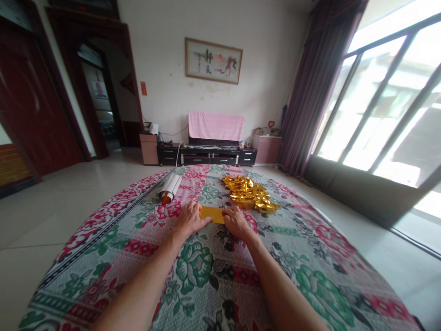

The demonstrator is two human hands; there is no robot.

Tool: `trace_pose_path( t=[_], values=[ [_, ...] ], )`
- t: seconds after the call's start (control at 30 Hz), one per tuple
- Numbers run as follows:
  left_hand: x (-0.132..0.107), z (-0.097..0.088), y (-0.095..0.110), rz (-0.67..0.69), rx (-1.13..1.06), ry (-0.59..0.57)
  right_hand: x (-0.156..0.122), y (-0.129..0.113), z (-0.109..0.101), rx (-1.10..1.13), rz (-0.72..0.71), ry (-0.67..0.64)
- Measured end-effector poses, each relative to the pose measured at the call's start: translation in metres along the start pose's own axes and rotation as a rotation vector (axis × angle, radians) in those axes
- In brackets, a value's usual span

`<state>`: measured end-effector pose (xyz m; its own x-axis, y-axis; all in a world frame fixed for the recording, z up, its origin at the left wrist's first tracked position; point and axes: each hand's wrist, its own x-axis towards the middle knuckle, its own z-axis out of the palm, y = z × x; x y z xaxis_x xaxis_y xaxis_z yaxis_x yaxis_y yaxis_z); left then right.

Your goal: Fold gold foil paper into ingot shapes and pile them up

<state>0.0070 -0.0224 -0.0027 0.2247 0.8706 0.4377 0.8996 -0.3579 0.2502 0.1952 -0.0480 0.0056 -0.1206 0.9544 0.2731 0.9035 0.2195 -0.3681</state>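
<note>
A flat yellow sheet of paper, rectangular and apparently folded, lies on the flowered cloth between my hands. My left hand has its fingers closed on the paper's left end, with the thumb stretched along its lower edge. At the opposite end, my right hand pinches the paper with curled fingers. Just beyond my right hand is a heap of shiny gold foil paper pieces, folded with pointed ends. A white roll with something orange-brown inside its near end lies past my left hand.
The round table wears a patterned red, green and grey cloth. Beyond it, a low black cabinet stands against the wall, with a pink cloth draped over something on top. Windows and a dark curtain are on the right.
</note>
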Motion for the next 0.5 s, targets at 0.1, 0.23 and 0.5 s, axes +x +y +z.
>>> trace_pose_path(
  t=[0.1,0.23,0.5],
  values=[
    [0.000,0.000,0.000,0.001,0.015,0.010,-0.005,-0.006,0.005,-0.024,0.041,0.145],
    [-0.001,0.001,0.002,0.018,0.003,0.023,-0.010,-0.012,0.008,-0.073,0.061,0.195],
    [0.004,0.004,-0.004,-0.031,-0.060,-0.003,-0.010,-0.013,0.004,-0.075,0.068,0.164]
  ],
)
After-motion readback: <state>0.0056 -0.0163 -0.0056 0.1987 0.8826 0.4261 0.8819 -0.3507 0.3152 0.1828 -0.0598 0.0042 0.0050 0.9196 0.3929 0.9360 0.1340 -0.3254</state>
